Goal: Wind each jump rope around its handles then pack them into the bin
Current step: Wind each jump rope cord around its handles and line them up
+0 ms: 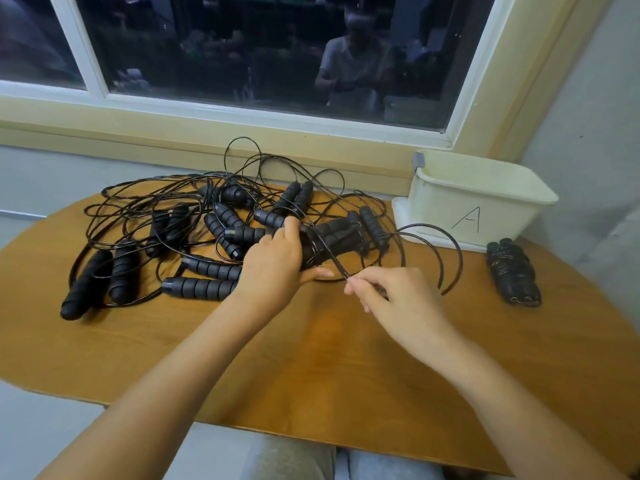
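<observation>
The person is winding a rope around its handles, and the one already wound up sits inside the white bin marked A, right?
Not quite. The head view shows the wound rope lying on the table beside the bin, not inside it. The rest holds: the left hand grips the handles while the right hand pinches the cord.

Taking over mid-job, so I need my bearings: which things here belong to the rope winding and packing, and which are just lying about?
Job: handles gripped in left hand; cord pinched by right hand; tangled rope pile; white bin marked A; wound bundle beside it.
Not the job: table, which only bears them; window behind.
</observation>
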Available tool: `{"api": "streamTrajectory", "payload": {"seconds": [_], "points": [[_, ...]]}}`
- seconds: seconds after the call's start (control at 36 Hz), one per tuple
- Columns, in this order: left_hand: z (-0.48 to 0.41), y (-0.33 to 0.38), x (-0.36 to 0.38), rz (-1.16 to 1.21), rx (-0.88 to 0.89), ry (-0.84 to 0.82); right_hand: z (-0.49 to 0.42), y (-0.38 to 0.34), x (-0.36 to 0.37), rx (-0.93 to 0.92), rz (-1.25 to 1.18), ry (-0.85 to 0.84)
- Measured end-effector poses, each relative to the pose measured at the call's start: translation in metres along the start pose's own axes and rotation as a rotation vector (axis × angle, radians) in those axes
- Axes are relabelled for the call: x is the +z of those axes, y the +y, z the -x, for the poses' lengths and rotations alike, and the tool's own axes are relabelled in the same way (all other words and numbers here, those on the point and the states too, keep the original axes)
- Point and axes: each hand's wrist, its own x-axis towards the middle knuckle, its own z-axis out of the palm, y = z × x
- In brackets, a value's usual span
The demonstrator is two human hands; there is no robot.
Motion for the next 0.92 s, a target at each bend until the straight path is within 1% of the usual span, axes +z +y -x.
{"api": "streamTrajectory", "payload": {"seconds": [0.06,0.14,0.31,0.42,0.5,0.61,0.67,0.75,0.83,0.92], "points": [[0.001,-0.002,-0.001,0.062,0.003,-0.017,0.005,0.007,0.004,-0.002,-0.013,0.017],[0.004,-0.007,-0.004,0.167,-0.004,-0.042,0.010,0.014,0.011,-0.056,-0.013,0.072],[0.012,-0.004,-0.009,0.375,-0.017,-0.082,0.019,0.025,0.040,-0.151,0.173,0.254],[0.016,0.000,-0.007,0.451,0.033,-0.062,0.021,0.023,0.063,-0.266,0.289,0.364],[0.018,0.005,-0.009,0.422,0.075,-0.056,0.020,0.025,0.077,-0.305,0.354,0.401],[0.017,0.006,-0.007,0.315,0.120,0.020,0.017,0.031,0.083,-0.307,0.334,0.414],[0.017,0.003,-0.006,0.289,0.122,0.041,0.015,0.034,0.079,-0.274,0.239,0.358],[0.015,-0.003,-0.005,0.272,0.141,0.064,0.012,0.042,0.069,-0.140,-0.031,0.159],[0.011,-0.008,-0.006,0.269,0.147,0.086,0.005,0.052,0.054,0.006,-0.246,-0.021],[0.008,-0.012,-0.007,0.305,0.142,0.108,0.000,0.062,0.036,0.059,-0.310,-0.111]]}}
